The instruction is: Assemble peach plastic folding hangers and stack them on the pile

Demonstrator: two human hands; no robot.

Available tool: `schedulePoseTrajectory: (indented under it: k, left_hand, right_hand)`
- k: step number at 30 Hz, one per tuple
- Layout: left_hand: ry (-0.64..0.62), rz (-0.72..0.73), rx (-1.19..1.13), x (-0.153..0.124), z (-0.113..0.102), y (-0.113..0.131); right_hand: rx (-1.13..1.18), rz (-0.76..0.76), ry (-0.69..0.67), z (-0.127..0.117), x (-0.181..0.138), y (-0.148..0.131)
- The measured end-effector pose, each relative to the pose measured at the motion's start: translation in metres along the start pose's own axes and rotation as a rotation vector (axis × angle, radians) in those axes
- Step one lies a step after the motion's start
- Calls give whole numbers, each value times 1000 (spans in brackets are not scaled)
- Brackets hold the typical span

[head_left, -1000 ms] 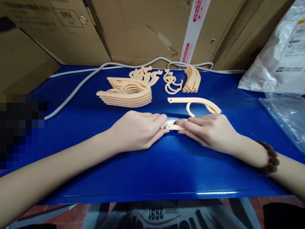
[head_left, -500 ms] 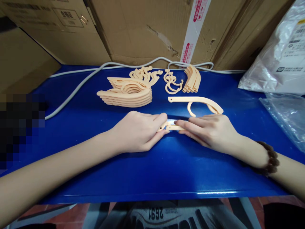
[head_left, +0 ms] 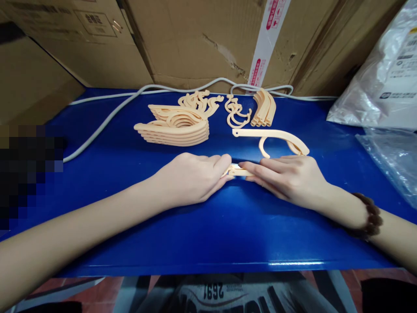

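On the blue table (head_left: 228, 234), my left hand (head_left: 192, 178) and my right hand (head_left: 286, 176) meet fingertip to fingertip over a peach plastic hanger part (head_left: 239, 172). Both hands are closed on it, and most of it is hidden under the fingers. It joins a curved hanger arm (head_left: 273, 135) that reaches behind my right hand. A beaded bracelet (head_left: 369, 215) circles my right wrist.
Behind the hands lie a stack of hanger arms (head_left: 176, 130), loose hooks (head_left: 236, 113), curled pieces (head_left: 200, 102) and a bundle of curved strips (head_left: 263, 108). A white cable (head_left: 104, 119) runs along the back. Cardboard boxes (head_left: 202, 39) form a wall; plastic bags (head_left: 381, 82) lie at right.
My two hands have closed in slightly toward each other on the small part. The view has shifted a little; the other pieces have not moved.
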State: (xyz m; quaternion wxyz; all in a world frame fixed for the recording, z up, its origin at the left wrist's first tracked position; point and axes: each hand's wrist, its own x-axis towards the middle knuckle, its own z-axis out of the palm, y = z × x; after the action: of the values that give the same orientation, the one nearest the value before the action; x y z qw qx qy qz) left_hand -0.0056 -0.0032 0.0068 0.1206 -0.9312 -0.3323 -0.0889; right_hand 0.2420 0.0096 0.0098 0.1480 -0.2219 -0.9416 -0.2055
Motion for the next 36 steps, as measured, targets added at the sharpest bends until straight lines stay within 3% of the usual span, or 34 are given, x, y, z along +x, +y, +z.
schedulePoseTrajectory:
  k: [18,36]
  left_hand:
    - [104,96,235,-1,0,3]
    - [186,133,311,-2,-5,5]
  right_hand:
    - [434,137,-156,1,0,4]
    - [532,121,-148,5,-1,7]
